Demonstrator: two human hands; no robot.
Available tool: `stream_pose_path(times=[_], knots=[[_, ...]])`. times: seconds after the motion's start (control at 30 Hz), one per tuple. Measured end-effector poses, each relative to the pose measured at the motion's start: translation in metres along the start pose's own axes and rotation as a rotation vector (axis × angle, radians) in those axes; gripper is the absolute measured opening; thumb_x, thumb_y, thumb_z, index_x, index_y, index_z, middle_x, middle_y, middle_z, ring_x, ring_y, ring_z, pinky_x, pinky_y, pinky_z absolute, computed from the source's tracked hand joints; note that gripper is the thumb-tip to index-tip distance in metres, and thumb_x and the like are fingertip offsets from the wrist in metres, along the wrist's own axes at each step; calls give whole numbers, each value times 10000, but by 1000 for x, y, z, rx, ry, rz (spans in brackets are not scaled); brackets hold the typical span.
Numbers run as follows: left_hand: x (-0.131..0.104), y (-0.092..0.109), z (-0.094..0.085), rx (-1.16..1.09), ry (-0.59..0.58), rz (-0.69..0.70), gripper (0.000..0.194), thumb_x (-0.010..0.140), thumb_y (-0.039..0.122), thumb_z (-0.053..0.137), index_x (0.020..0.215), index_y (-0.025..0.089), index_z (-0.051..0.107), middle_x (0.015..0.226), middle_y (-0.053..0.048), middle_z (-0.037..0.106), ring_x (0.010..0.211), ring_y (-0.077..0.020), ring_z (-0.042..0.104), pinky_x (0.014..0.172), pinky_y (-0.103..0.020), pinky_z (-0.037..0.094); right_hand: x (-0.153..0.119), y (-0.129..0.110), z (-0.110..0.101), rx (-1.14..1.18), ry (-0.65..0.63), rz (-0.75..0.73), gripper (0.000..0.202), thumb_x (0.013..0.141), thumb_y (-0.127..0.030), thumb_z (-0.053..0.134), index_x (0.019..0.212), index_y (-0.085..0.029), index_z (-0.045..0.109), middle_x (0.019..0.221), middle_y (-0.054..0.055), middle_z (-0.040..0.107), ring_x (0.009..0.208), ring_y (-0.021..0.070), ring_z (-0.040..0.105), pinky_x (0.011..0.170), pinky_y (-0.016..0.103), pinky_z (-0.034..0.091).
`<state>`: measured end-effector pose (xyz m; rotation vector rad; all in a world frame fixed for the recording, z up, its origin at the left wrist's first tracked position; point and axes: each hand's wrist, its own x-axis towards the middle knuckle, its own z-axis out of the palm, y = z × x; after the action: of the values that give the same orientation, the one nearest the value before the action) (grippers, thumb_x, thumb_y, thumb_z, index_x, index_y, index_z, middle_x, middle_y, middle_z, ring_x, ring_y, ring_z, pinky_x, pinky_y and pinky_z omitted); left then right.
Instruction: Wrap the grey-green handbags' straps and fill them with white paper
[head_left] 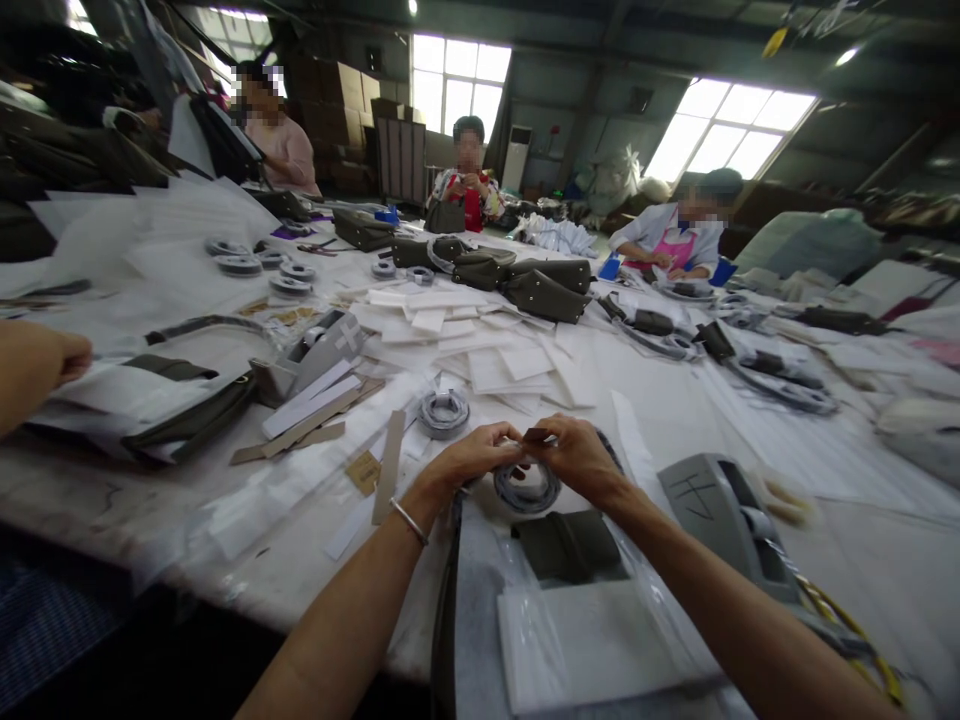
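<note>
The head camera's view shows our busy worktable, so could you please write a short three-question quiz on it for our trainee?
1. Which wrist wears the bracelet, left or right?
2. The folded piece just nearer the camera than the wrapped coil is: a) pink; b) dark green; c) yellow.
3. Fill in: the person on the right wears a ____ apron.
Key: 1 left; 2 b; 3 pink.

The surface [300, 530] is white; the pouches [551, 290] olive; the apron [670, 250] pink; the cable [885, 665] yellow; the cardboard boxes [341, 90] brown.
</note>
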<state>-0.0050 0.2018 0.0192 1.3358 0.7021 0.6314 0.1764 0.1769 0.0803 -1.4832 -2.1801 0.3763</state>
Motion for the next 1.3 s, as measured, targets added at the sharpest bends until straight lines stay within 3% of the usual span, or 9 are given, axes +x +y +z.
stream_pose_path(times=[0.13,0.27,0.37,0.53,0.7,0.83,0.93,1.1,1.3], knots=[[-3,2,4,-34,22,53,340,768,381,670,986,128,608,778,-29,675,649,-126,610,643,-236,437,-2,0,-5,18,-25,42,139,760,-267,647,681,-204,742,743,39,741,714,192,652,684,269,452],[-3,1,7,83,106,145,268,734,295,644,943,128,651,755,11,622,620,-102,547,599,-217,388,1,13,-7,279,-156,202,133,712,-289,677,733,-184,755,688,5,723,671,180,650,632,254,463],[-5,5,10,152,167,159,262,683,242,641,919,133,669,735,23,605,628,-102,506,581,-210,360,4,18,-7,354,-178,298,140,670,-284,704,740,-173,751,683,4,723,642,173,639,601,250,461],[-2,4,10,7,197,112,269,630,213,651,887,133,671,718,29,607,611,-93,489,570,-208,350,3,5,-3,80,-81,175,71,727,-214,666,740,-204,735,719,13,733,676,175,645,630,258,449],[5,-6,6,-121,154,71,276,665,338,678,845,131,649,745,3,625,631,-93,539,610,-209,408,-4,-5,7,-142,-5,42,100,792,-185,622,747,-200,710,785,63,731,751,210,645,715,302,441],[8,-13,8,-189,160,42,294,624,337,700,823,147,598,635,45,550,548,-74,480,538,-191,351,-9,-4,12,-132,-2,53,113,812,-191,605,776,-205,711,788,59,734,770,214,657,749,309,447],[9,-16,9,-216,157,18,294,605,323,698,815,157,576,601,57,530,517,-73,461,507,-188,321,-13,-2,9,26,1,125,146,838,-236,582,810,-237,725,811,24,745,790,205,675,765,300,469],[10,-18,5,-230,173,-18,308,610,331,704,832,168,566,632,42,571,540,-92,502,503,-192,336,-24,0,0,118,192,264,202,777,-354,680,937,-230,695,942,20,733,924,221,664,869,343,470],[12,-20,3,-199,177,-28,361,621,422,734,800,169,550,626,63,507,542,-78,445,504,-196,305,-34,-4,14,-49,68,231,149,748,-327,745,825,-210,696,853,49,702,839,224,630,783,341,463]])
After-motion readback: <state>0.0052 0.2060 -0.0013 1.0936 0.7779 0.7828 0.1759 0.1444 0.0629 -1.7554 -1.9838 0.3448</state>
